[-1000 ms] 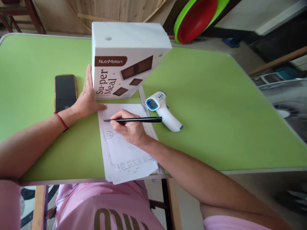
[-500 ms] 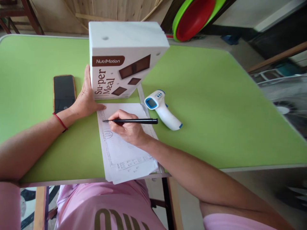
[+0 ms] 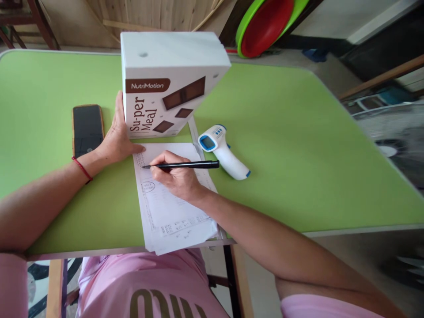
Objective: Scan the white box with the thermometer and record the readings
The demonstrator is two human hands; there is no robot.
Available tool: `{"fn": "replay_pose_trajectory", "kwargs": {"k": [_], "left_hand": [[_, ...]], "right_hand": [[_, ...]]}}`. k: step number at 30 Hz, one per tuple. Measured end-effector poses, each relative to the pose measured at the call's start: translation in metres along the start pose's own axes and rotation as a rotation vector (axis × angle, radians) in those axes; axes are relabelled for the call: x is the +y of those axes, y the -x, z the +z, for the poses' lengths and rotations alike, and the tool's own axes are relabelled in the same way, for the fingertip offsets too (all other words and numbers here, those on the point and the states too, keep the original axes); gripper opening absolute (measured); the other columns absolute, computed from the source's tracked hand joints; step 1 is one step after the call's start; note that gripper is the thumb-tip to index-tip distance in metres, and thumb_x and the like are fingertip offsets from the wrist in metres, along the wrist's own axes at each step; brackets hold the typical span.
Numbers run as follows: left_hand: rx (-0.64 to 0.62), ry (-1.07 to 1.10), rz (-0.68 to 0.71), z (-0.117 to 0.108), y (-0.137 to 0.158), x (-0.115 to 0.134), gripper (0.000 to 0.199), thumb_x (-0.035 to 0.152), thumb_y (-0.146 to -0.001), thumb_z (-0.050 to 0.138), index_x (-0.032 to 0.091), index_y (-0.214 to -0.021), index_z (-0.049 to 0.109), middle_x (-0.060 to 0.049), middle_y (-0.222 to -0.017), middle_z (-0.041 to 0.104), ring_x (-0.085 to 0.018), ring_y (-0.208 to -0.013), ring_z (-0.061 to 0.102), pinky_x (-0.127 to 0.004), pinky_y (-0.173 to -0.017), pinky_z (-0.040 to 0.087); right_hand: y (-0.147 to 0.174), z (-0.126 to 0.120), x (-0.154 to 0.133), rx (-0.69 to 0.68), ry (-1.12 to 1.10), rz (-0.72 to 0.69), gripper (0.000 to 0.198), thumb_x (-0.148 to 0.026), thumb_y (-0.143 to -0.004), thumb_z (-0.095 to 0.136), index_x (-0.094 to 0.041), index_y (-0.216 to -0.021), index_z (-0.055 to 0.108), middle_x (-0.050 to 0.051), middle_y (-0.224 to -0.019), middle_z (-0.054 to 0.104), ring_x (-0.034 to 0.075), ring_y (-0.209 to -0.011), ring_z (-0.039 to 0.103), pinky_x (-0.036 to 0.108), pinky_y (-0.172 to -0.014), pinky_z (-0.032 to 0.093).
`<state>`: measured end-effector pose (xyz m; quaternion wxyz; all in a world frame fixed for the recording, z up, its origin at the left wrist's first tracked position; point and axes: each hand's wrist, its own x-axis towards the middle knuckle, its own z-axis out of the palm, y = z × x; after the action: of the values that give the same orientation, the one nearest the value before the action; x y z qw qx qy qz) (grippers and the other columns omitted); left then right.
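Observation:
In my right hand (image 3: 177, 176) a black pen (image 3: 195, 164) is pinched, its tip touching the written lines near the upper left of some white paper sheets (image 3: 175, 207). My left hand (image 3: 119, 134) is spread, the thumb on the sheets' top left corner and the fingers along the left side of a white box (image 3: 172, 49). The box stands upright just beyond the paper, with "NutriMotion" and "Su-per Meal" printed on its front. Handwriting and a circled note show on the sheets; my right hand hides part of them.
A white and blue infrared thermometer (image 3: 225, 152) lies right of the paper on the green table (image 3: 298, 154). Left of my left hand is a phone (image 3: 88, 130) in a brown-edged case. Beyond the table's far edge are red and green basins (image 3: 266, 28).
The pen's rear end has tipped up slightly, its tip still at the same written lines. My left hand keeps its place, and the whole view has shifted a little.

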<state>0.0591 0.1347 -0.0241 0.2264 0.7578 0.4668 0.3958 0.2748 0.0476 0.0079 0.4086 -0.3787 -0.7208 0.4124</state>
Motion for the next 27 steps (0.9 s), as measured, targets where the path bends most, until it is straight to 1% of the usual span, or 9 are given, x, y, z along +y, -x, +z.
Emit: {"fn": "replay_pose_trajectory", "kwargs": {"k": [3, 7, 10, 13, 16, 19, 23, 27], "left_hand": [[-0.013, 0.01, 0.003, -0.002, 0.0, 0.002, 0.151, 0.032, -0.057, 0.098, 0.025, -0.167, -0.005, -0.02, -0.167, 0.033, -0.05, -0.166, 0.015, -0.064, -0.139, 0.019], [-0.04, 0.017, 0.005, -0.006, 0.0, 0.006, 0.145, 0.046, -0.061, 0.097, 0.027, -0.165, -0.004, -0.019, -0.173, 0.023, -0.049, -0.167, 0.008, -0.071, -0.137, 0.018], [-0.042, 0.015, 0.011, -0.008, 0.0, 0.007, 0.145, 0.054, -0.064, 0.096, 0.025, -0.165, -0.004, -0.019, -0.175, 0.019, -0.048, -0.168, 0.003, -0.072, -0.137, 0.017], [-0.062, 0.036, 0.025, -0.009, -0.001, 0.002, 0.152, 0.062, -0.062, 0.098, 0.024, -0.166, -0.006, -0.02, -0.173, 0.023, -0.049, -0.168, 0.003, -0.069, -0.139, 0.015], [-0.078, 0.062, 0.035, -0.01, -0.001, -0.002, 0.152, 0.069, -0.064, 0.097, 0.025, -0.167, -0.005, -0.017, -0.171, 0.029, -0.049, -0.167, 0.003, -0.067, -0.14, 0.012], [-0.071, 0.075, 0.033, -0.011, -0.001, 0.0, 0.152, 0.069, -0.062, 0.099, 0.027, -0.168, -0.002, -0.015, -0.17, 0.032, -0.048, -0.168, 0.002, -0.065, -0.141, 0.011], [-0.067, 0.058, -0.018, -0.012, 0.0, 0.008, 0.152, 0.059, -0.06, 0.102, 0.025, -0.168, 0.0, -0.015, -0.171, 0.032, -0.048, -0.167, 0.006, -0.067, -0.14, 0.013], [-0.062, 0.068, -0.032, -0.013, -0.001, 0.012, 0.149, 0.055, -0.058, 0.103, 0.024, -0.167, 0.007, -0.015, -0.169, 0.036, -0.049, -0.167, 0.006, -0.067, -0.14, 0.014]], "right_hand": [[-0.001, 0.0, -0.001, 0.011, 0.018, -0.023, 0.011, -0.029, -0.085, 0.063, -0.024, -0.078, 0.058, -0.005, -0.062, 0.057, 0.01, -0.055, 0.044, 0.025, -0.053, 0.039], [-0.001, -0.001, -0.001, -0.011, 0.011, -0.023, 0.009, -0.028, -0.084, 0.064, -0.024, -0.078, 0.059, -0.005, -0.063, 0.058, 0.011, -0.056, 0.044, 0.025, -0.053, 0.039], [0.0, -0.001, 0.0, -0.031, -0.003, -0.013, 0.009, -0.028, -0.084, 0.064, -0.024, -0.079, 0.058, -0.005, -0.064, 0.058, 0.011, -0.056, 0.045, 0.026, -0.054, 0.039], [0.0, -0.001, 0.002, -0.037, 0.007, 0.007, 0.011, -0.03, -0.086, 0.064, -0.024, -0.079, 0.058, -0.005, -0.065, 0.058, 0.011, -0.058, 0.046, 0.026, -0.055, 0.039], [0.001, -0.001, 0.003, -0.046, 0.02, 0.016, 0.012, -0.032, -0.087, 0.064, -0.024, -0.08, 0.059, -0.005, -0.065, 0.058, 0.011, -0.058, 0.046, 0.027, -0.055, 0.039], [0.0, -0.002, 0.002, -0.035, 0.025, -0.012, 0.012, -0.03, -0.088, 0.064, -0.024, -0.08, 0.057, -0.005, -0.065, 0.058, 0.011, -0.057, 0.046, 0.026, -0.055, 0.04], [0.0, -0.002, 0.001, -0.012, 0.034, -0.001, 0.013, -0.031, -0.087, 0.064, -0.025, -0.079, 0.056, -0.005, -0.064, 0.057, 0.011, -0.056, 0.044, 0.026, -0.054, 0.04], [0.0, -0.002, 0.001, -0.012, 0.069, -0.02, 0.013, -0.032, -0.087, 0.062, -0.025, -0.079, 0.055, -0.005, -0.064, 0.058, 0.012, -0.057, 0.045, 0.026, -0.055, 0.041]]}}
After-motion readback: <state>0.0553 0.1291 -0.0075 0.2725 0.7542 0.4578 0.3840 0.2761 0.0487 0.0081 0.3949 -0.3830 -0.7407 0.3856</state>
